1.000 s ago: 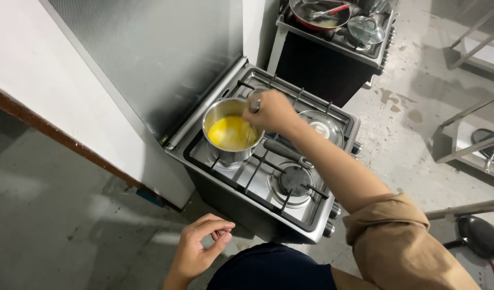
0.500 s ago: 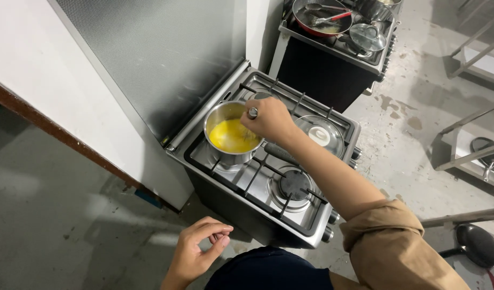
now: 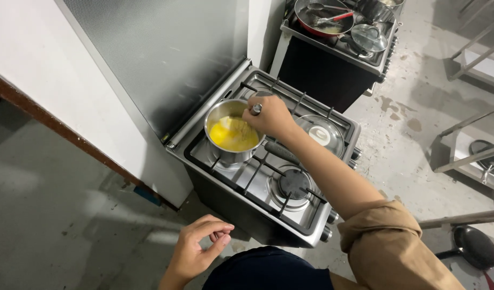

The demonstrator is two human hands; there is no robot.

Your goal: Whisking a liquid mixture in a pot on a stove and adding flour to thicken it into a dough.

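Observation:
A steel saucepan (image 3: 218, 119) with a yellow liquid (image 3: 228, 137) in it stands on the front left burner of a gas stove (image 3: 241, 198). My right hand (image 3: 271, 115) is over the pan's right rim, shut on the metal handle of a whisk (image 3: 254, 109) whose wires dip into the liquid. My left hand (image 3: 198, 249) hangs low in front of the stove with its fingers loosely curled and nothing in it. A glass lid (image 3: 322, 134) lies on the back right burner, just right of my right hand.
A second stove (image 3: 333, 51) behind holds a red pan with a utensil (image 3: 322, 19) and another lidded pot (image 3: 369, 36). A metal splashback (image 3: 166, 59) and a white wall are at the left. Metal rack frames (image 3: 467, 156) and a dark frying pan (image 3: 475, 247) stand at the right.
My right hand has shifted slightly over the pan with the whisk. The view has moved a little; my left hand stays low with curled fingers.

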